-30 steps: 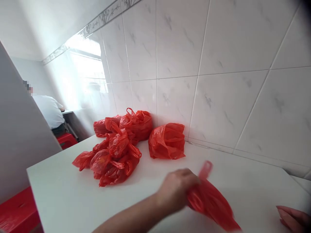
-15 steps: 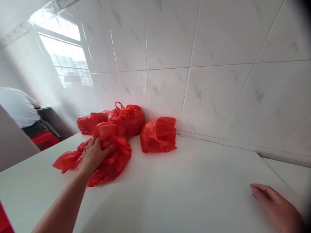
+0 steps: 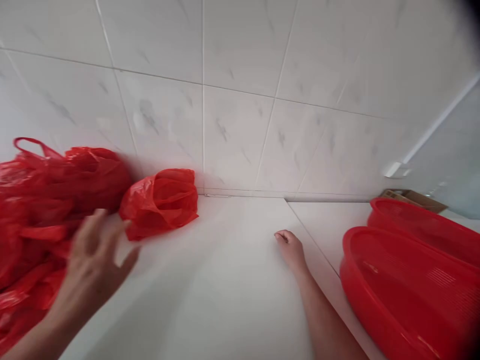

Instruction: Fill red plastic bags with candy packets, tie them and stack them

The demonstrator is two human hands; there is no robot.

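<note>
The one view came from a camera worn on the person's head, facing forward and down across a white table [image 3: 232, 290] toward a tiled wall [image 3: 240, 100]. The wall took up the upper half of the frame, its foot crossing just below mid-height, with the tabletop spread beneath. The lens was near the work: the left hand [image 3: 92, 260] showed large at lower left, the right hand [image 3: 291, 248] smaller, right of centre, and both forearms came in from the bottom of the frame. The wide field reached from a pile of red bags [image 3: 41, 212], cut by the left edge, to red baskets [image 3: 397, 285], cut by the right. Dark shading covered the right-hand corners.
</note>
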